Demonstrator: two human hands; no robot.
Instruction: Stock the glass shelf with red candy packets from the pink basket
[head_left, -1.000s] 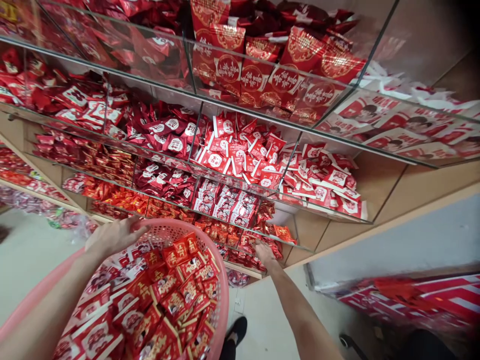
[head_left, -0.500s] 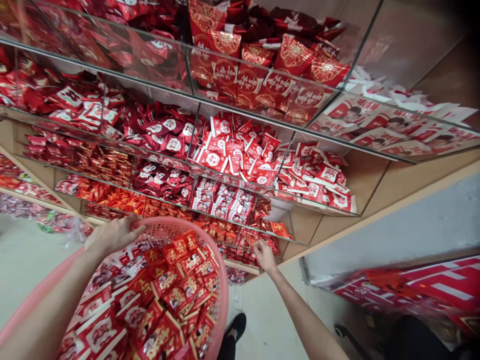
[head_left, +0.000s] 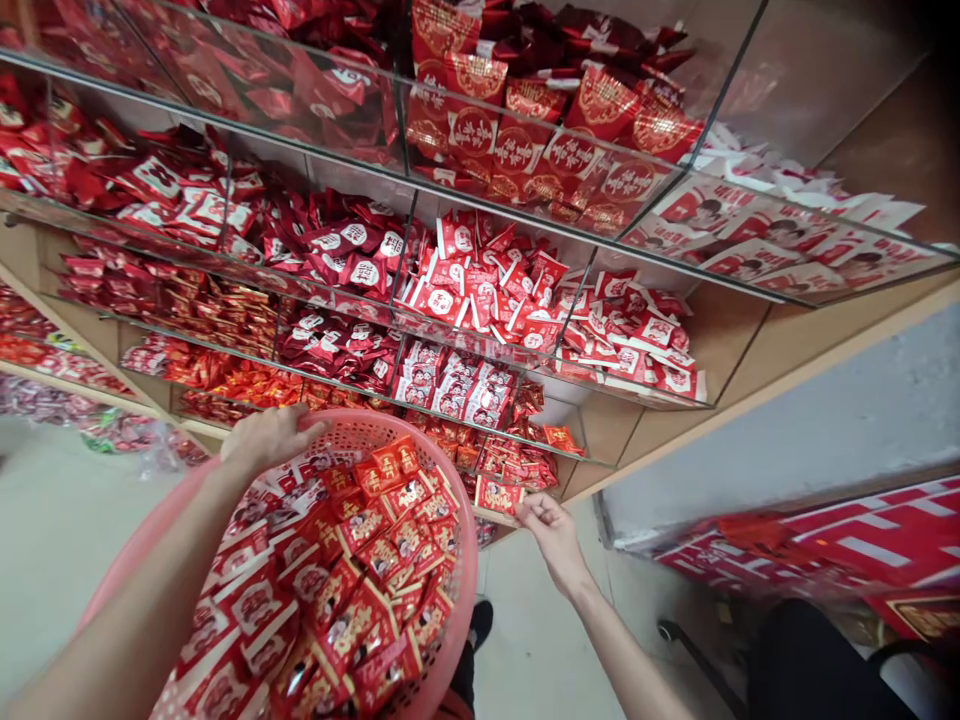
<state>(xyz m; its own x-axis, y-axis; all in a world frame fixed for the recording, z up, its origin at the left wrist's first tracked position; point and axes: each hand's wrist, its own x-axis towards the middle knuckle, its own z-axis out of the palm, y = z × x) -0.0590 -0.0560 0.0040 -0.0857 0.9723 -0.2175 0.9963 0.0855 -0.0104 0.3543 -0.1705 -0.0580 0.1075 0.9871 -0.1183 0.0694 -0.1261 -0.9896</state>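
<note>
My left hand (head_left: 268,437) grips the far rim of a pink plastic basket (head_left: 463,560), fingers closed over its edge. Inside the basket lie many small red and gold candy packets (head_left: 360,620), with red-and-white ones toward its left side. Between the thumb and fingertips of my right hand (head_left: 553,532) is one red candy packet (head_left: 498,496) with gold lettering, pinched by its right end. That packet is in front of the lowest shelf bins, just beyond the basket's right rim.
A stepped wooden shelf (head_left: 652,440) with clear dividers holds rows of red packets. Large red packets (head_left: 517,140) fill the upper bins. On the right stand red printed boxes (head_left: 862,560) by a grey wall (head_left: 810,440) and a black chair (head_left: 806,660).
My right hand has drawn back from the low bin with a candy packet pinched in it. The basket, held by my left hand, sits a little further right in view.
</note>
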